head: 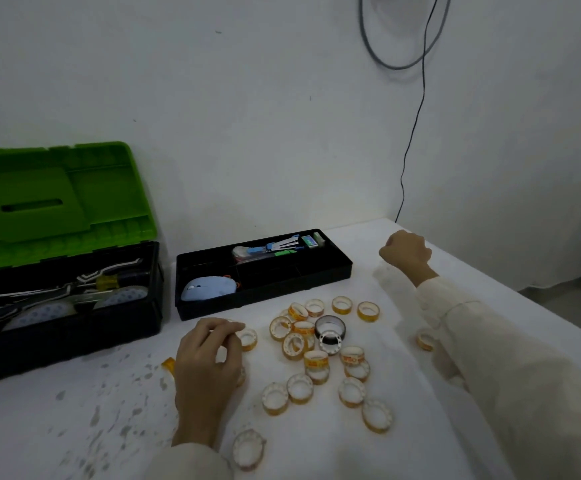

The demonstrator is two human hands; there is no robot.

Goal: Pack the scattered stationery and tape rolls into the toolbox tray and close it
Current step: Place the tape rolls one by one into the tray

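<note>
While your left hand [209, 362] lies curled on the white cloth [39, 434], its forefinger reaches the rim of one amber roll [247, 339]. Whether it pinches that roll cannot be told. Your right hand [407, 252] is raised in a fist just beyond the right end of the black tray [265, 299], and whether anything sits inside the fist is hidden.

The cloth covers the whole table and is flecked with grey stains [109, 410] toward your left. The tape rolls [351, 391] lie scattered on it between your hands, a dark roll [330, 332] among them. The tray rests on the cloth beside the toolbox [74, 327], whose green lid [57, 202] stands open against the bare white wall [247, 98]. A grey cable loop [386, 62] and a thin black cord [417, 116] hang down the wall.
</note>
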